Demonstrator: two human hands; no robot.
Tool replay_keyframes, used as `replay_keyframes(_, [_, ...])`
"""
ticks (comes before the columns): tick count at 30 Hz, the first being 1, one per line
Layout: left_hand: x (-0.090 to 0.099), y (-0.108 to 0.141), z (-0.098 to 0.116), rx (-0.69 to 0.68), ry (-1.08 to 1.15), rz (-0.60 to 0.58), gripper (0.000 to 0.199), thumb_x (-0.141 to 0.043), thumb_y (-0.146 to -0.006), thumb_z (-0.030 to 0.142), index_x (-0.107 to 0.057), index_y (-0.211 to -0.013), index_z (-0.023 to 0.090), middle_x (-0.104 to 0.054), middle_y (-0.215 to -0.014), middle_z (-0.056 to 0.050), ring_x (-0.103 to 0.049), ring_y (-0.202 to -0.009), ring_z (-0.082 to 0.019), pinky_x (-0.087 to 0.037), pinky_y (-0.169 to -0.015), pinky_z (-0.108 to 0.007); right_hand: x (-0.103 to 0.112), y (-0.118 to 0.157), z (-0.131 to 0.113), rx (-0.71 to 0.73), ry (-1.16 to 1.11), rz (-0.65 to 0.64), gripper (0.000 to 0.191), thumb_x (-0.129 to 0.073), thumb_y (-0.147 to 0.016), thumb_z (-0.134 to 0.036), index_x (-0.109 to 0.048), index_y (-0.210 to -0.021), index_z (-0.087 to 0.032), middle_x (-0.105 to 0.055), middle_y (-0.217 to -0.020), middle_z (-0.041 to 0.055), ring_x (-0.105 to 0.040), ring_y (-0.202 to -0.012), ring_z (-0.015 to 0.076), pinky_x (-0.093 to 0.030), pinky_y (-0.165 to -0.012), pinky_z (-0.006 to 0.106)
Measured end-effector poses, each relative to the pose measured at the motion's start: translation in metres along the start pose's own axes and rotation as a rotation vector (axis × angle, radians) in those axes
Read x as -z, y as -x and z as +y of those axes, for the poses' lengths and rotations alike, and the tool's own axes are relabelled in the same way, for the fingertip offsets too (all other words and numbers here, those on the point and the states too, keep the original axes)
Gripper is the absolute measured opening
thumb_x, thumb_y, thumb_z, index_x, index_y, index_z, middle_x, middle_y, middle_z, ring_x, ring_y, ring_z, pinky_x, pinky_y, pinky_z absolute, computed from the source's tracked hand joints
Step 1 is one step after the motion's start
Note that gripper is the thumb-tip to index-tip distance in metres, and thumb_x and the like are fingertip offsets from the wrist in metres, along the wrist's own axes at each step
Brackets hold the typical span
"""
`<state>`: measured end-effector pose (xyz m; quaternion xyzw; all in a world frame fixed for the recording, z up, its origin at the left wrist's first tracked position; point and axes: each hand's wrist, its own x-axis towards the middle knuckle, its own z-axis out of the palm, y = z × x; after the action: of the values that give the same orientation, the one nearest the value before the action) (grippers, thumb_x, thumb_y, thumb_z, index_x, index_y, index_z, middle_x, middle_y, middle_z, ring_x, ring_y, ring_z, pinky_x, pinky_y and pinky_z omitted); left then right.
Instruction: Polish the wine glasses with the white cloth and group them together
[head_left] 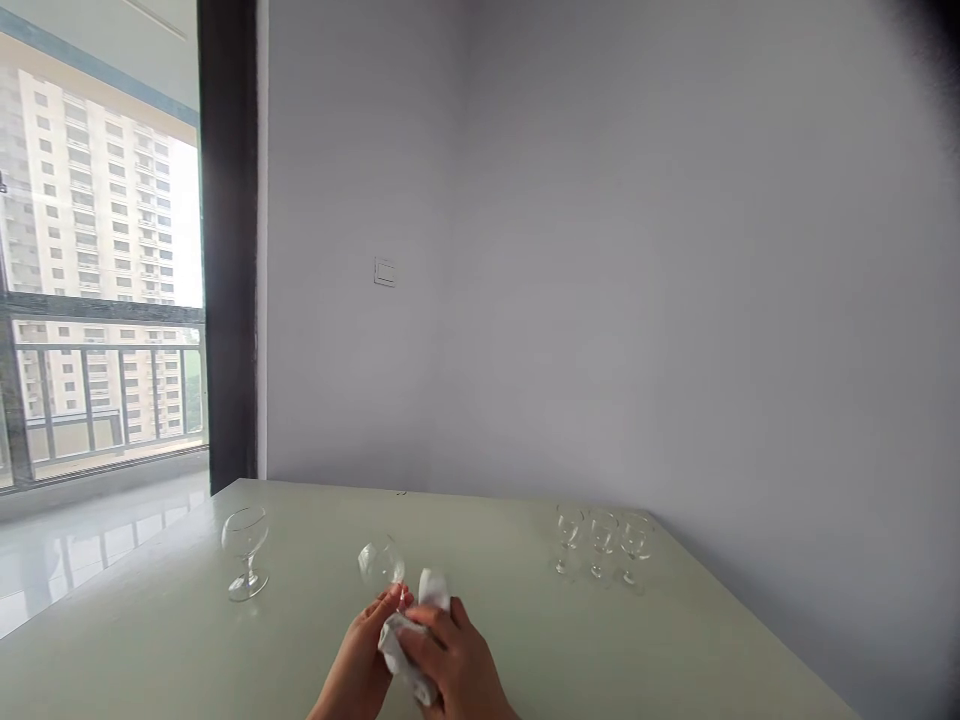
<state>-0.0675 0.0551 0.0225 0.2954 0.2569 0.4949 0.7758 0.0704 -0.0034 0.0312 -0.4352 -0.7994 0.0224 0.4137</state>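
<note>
A clear stemmed wine glass (381, 561) is tilted above the table, its bowl toward the far side and its lower stem hidden by my hands. My left hand (358, 655) grips the glass low down near the stem. My right hand (452, 655) is closed on a crumpled white cloth (409, 645), pressing it against the base of the glass. Another wine glass (245, 552) stands upright to the left of my hands. Farther right, near the back edge, several smaller stemmed glasses (603, 541) stand in a row.
The pale green tabletop (480, 530) meets a grey wall along its far edge and has a corner at the back left. A wall switch (385, 272) sits above it. At left, a glossy floor (90, 540) runs to a railed window (101, 300).
</note>
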Motion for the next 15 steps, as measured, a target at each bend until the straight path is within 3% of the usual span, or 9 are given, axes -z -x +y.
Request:
replay_keyframes(2, [-0.004, 0.004, -0.004, 0.036, -0.032, -0.107, 0.02, -0.065, -0.076, 0.031, -0.061, -0.067, 0.014, -0.056, -0.06, 0.002, -0.054, -0.058, -0.01, -0.043, -0.055, -0.022, -0.007, 0.002, -0.002, 0.074, 0.18, -0.057, 0.044, -0.056, -0.06, -0.012, -0.065, -0.1, -0.029, -0.063, -0.094, 0.006, -0.053, -0.077, 0.022, -0.043, -0.065, 0.029])
replay_keyframes(4, [-0.008, 0.007, -0.006, 0.049, -0.041, -0.122, 0.022, -0.064, -0.077, 0.032, -0.06, -0.065, 0.014, -0.053, -0.059, 0.003, -0.051, -0.055, -0.008, -0.041, -0.053, -0.021, -0.008, 0.004, -0.003, 0.026, 0.153, -0.041, 0.033, -0.053, -0.066, -0.013, -0.066, -0.093, -0.026, -0.061, -0.085, 0.0056, -0.053, -0.072, 0.0192, -0.042, -0.06, 0.026])
replay_keyframes(7, [-0.01, 0.008, -0.005, 0.076, 0.004, -0.108, 0.02, -0.064, -0.077, 0.034, -0.061, -0.069, 0.016, -0.052, -0.06, 0.004, -0.05, -0.055, -0.008, -0.04, -0.053, -0.02, -0.003, 0.004, -0.005, -0.12, -0.172, 0.047, 0.02, -0.05, -0.077, -0.015, -0.065, -0.088, -0.022, -0.058, -0.083, 0.0036, -0.054, -0.073, 0.0157, -0.041, -0.065, 0.024])
replay_keyframes(10, [-0.009, 0.006, -0.005, 0.11, 0.087, -0.112, 0.022, -0.064, -0.077, 0.037, -0.061, -0.07, 0.016, -0.043, -0.051, 0.006, -0.045, -0.049, -0.007, -0.04, -0.051, -0.02, -0.001, 0.001, -0.005, -0.279, -0.501, 0.177, 0.009, -0.058, -0.078, -0.024, -0.063, -0.084, -0.02, -0.057, -0.079, 0.0009, -0.052, -0.074, 0.0157, -0.04, -0.068, 0.025])
replay_keyframes(15, [-0.005, 0.004, -0.008, 0.087, 0.199, -0.066, 0.014, -0.067, -0.076, 0.028, -0.062, -0.083, 0.016, -0.045, -0.055, 0.007, -0.043, -0.046, -0.003, -0.041, -0.052, -0.018, -0.017, -0.006, 0.0, -0.625, -1.04, 0.352, 0.023, -0.072, -0.063, -0.034, -0.059, -0.074, -0.018, -0.053, -0.063, -0.0032, -0.047, -0.059, 0.013, -0.038, -0.058, 0.024])
